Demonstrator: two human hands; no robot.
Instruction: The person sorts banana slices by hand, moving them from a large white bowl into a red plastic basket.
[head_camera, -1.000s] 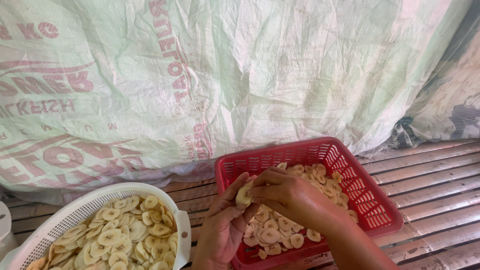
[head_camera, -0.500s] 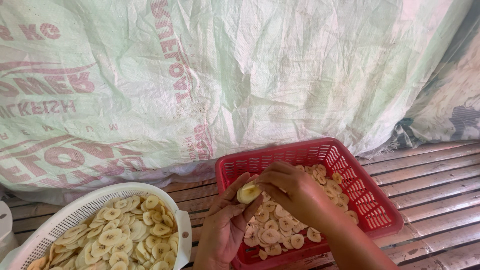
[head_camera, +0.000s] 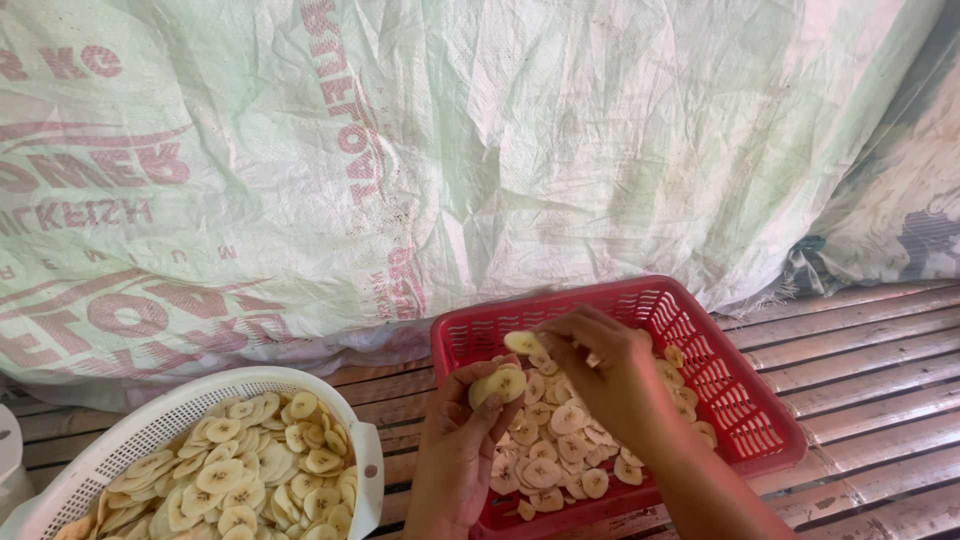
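Note:
My left hand (head_camera: 458, 450) holds a small stack of pale yellow banana slices (head_camera: 500, 384) over the left side of a red plastic basket (head_camera: 745, 395). My right hand (head_camera: 610, 372) pinches one thin banana slice (head_camera: 522, 342) between its fingertips, just above the stack. Many more slices (head_camera: 560, 450) lie spread over the floor of the red basket, partly hidden by my right forearm. A round white plastic colander (head_camera: 150, 425) at lower left is heaped with banana slices (head_camera: 250, 480).
A large pale woven sack sheet (head_camera: 450, 150) with red print hangs behind both baskets. Wooden slats (head_camera: 880, 400) form the surface under them, running out to the right. A white object edge (head_camera: 8, 470) shows at far left.
My right hand has lifted one slice off the stack in my left hand and moved it slightly up and away. The baskets have not moved.

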